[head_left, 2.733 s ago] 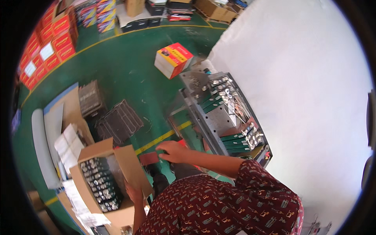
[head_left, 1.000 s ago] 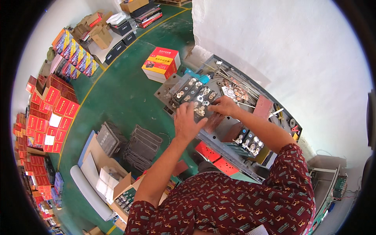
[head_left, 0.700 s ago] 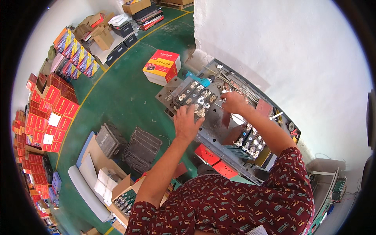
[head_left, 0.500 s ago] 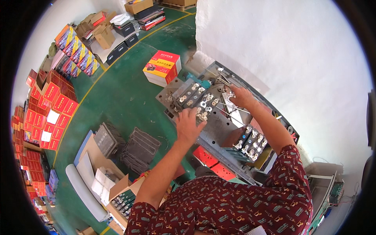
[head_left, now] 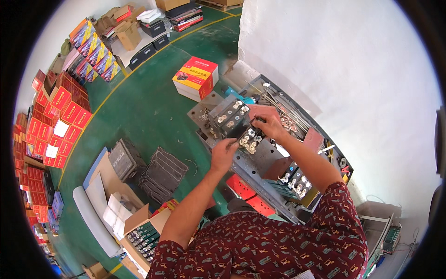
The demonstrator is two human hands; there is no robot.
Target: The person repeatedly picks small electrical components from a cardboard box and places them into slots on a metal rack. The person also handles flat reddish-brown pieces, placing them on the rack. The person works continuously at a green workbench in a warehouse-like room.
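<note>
A block of dark battery cells [head_left: 251, 139] with pale round terminals on top stands on the metal workbench [head_left: 260, 160]. My left hand [head_left: 223, 156] is at its near left end, thumb and forefinger closed on the edge. At the far end my right hand [head_left: 271, 129] pinches the block's upper corner, with the fingertips partly hidden. Just beyond the left hand sits a larger dark battery block [head_left: 229, 116] with similar terminals. Another group of cells [head_left: 297, 180] stands beneath my right forearm.
Behind the blocks lie a teal power drill [head_left: 241, 96], a reddish board [head_left: 264, 112] and thin metal rods [head_left: 283, 106]. A red-yellow carton [head_left: 195, 78] stands on the green floor. An open carton of cells [head_left: 141, 236] is at lower left. A white wall [head_left: 334, 51] borders the bench.
My right hand has come back from the rods toward the cell block, and its fingers have closed. My left hand has shifted slightly and now pinches the block's edge. The reddish board shows more.
</note>
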